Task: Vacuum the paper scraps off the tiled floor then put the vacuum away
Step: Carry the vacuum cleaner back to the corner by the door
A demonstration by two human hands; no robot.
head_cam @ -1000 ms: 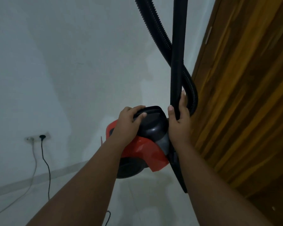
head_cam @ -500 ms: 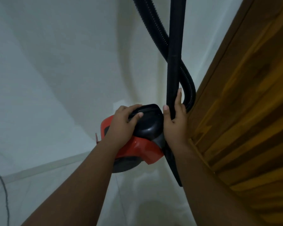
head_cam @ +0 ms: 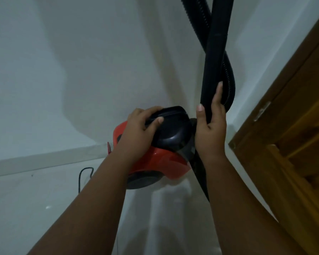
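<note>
pale floor tiles (head_cam: 35, 203) run up to a white skirting board (head_cam: 44, 159) and plain white walls (head_cam: 72, 61), and the red and black vacuum (head_cam: 166, 161) sits low in that corner. right of the vacuum stands a brown wooden door (head_cam: 293, 126). left of the vacuum a thin black cord (head_cam: 82, 173) loops on the floor. no writing can be read on the vacuum body. left hand (head_cam: 138, 133) has its grip clenched over the black top handle (head_cam: 166, 116) of the vacuum. right hand (head_cam: 211, 129) has its grip wrapped around the smooth black tube (head_cam: 215, 52) just above the vacuum, with the ribbed hose (head_cam: 228, 78) curling behind the fingers.
</note>
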